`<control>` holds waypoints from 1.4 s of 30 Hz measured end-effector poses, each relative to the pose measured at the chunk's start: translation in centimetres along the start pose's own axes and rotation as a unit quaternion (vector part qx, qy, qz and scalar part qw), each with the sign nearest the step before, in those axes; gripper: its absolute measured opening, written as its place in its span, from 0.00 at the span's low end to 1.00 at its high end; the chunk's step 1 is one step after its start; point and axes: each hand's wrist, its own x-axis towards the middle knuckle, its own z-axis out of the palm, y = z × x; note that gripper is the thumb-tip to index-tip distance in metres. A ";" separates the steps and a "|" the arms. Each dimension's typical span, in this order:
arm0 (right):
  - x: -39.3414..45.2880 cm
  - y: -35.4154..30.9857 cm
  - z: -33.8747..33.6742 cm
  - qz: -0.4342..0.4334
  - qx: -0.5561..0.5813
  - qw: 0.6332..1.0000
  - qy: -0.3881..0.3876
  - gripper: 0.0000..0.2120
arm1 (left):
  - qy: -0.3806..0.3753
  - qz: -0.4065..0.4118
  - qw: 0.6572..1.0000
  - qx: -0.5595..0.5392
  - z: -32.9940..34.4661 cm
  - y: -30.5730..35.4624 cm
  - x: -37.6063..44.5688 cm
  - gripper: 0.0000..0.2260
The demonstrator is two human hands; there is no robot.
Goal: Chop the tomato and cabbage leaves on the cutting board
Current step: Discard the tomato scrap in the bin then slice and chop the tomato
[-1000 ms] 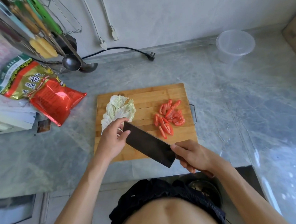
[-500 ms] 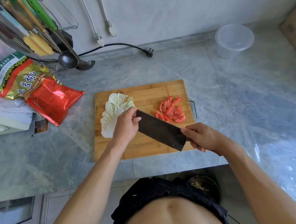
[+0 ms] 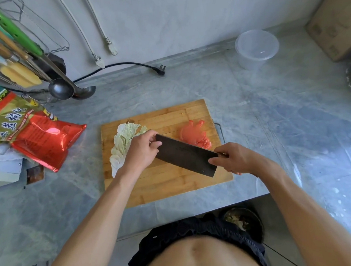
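Left hand (image 3: pixel 140 153): curled over cabbage leaves (image 3: pixel 122 145), fingertips pinching cleaver (image 3: pixel 185 155) tip; cut risk.
Right hand (image 3: pixel 232 160): gripping handle.
Tomato pieces (image 3: pixel 194 134): close behind blade; could scatter.

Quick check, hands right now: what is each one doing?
Left hand: fingers pinch the tip end of the cleaver, over the cabbage leaves.
Right hand: grips the cleaver at its handle end.
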 end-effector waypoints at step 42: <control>-0.5 -1.5 4.2 0.096 -0.011 0.930 0.354 0.14 | -0.043 0.260 0.959 0.101 0.6 8.3 13.3 0.10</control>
